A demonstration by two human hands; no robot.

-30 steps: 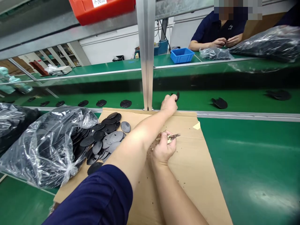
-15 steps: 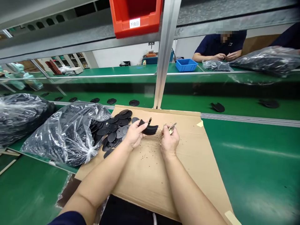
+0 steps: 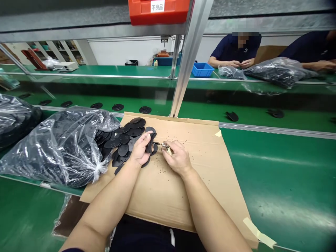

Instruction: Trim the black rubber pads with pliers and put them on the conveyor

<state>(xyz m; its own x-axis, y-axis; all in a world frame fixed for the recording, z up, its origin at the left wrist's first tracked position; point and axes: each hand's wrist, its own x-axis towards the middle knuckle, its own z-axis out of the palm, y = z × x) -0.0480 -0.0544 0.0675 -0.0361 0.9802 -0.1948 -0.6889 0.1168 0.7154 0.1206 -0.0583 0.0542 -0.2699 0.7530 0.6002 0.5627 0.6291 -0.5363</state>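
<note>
My left hand point(image 3: 140, 150) is closed on a thin black oval piece point(image 3: 150, 141), bent and turned on edge above the cardboard sheet point(image 3: 210, 175). A short dark stub sticks out of the piece towards the right. In my right hand point(image 3: 180, 157) is a pair of small metal nippers point(image 3: 166, 147), with pale handles mostly hidden by the fingers. Their jaws meet the end of the stub; whether they bite on it I cannot tell. A pile of black oval pieces point(image 3: 123, 140) lies just left of my left hand. Tiny dark scraps dot the cardboard around both hands.
A clear plastic bag point(image 3: 60, 147) of black pieces sits at the left, another behind it. Beyond the cardboard, black pieces point(image 3: 145, 110) lie spaced along a green belt. A metal post point(image 3: 186, 63) rises ahead, with a red bin point(image 3: 159, 14) overhead. Two people sit across.
My right hand has moved left with the nippers, up to the black piece. My left hand has turned that piece on edge, its stub now pointing right. The view has shifted slightly.
</note>
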